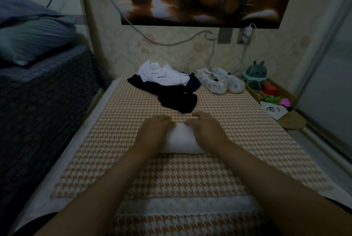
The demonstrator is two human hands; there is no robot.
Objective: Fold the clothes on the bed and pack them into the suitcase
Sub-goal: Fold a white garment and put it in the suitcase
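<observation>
Folding was the step in hand, as I judged it. A white garment point(182, 143) lay as a thick, compact bundle on the houndstooth bed cover point(118, 140), in the middle of the bed and near the person, and both hands were on it. The left hand point(154, 133) covered the left part of the bundle and the right hand point(206, 131) covered the right part, so only a strip of white cloth showed between them and under the wrists. The fingers of both hands were bent down over the far edge, not stretched flat. Both hands were blurred, so I could not tell whether the fingers pinched the cloth or only pressed it. Neither hand held any other thing.

This piece looked almost finished, but the whole task seemed to be at an early stage. Farther up the bed, well apart from the hands, a crumpled white shirt point(162, 75) lay partly on a dark garment point(179, 98), and both were unfolded. Just beside them on the right stood a pair of small patterned shoes point(221, 82). The suitcase was not in view.

The next move, in my judgement, called for a firm hold on both ends of the bundle, so that the folds would not open when it was lifted and carried to the suitcase. After that the loose pile would need to be pulled nearer and spread flat.
</observation>
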